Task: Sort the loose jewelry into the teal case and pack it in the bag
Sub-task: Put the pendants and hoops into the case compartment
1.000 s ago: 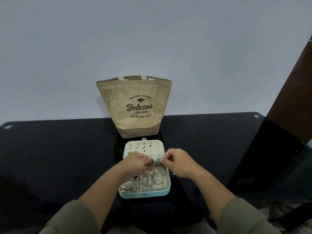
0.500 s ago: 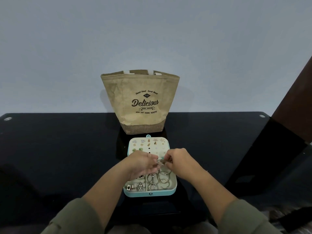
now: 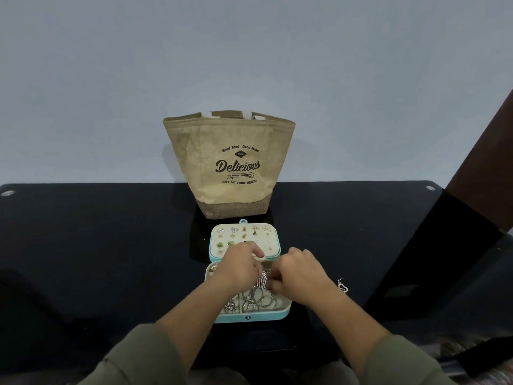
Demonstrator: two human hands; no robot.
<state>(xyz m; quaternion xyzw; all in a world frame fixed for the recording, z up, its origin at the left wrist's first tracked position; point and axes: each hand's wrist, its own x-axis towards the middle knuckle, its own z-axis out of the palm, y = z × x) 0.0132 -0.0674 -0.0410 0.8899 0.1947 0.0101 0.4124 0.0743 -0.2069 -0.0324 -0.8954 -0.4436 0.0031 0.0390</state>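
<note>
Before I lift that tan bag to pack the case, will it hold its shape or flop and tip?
The bag stands upright unaided with its mouth open, so it probably keeps its shape. It flares wider at the top than its base, so a push near the rim may tip it.

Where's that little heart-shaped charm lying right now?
In the head view, the heart-shaped charm lies on the black table, right of the teal case, near the right hand.
</note>
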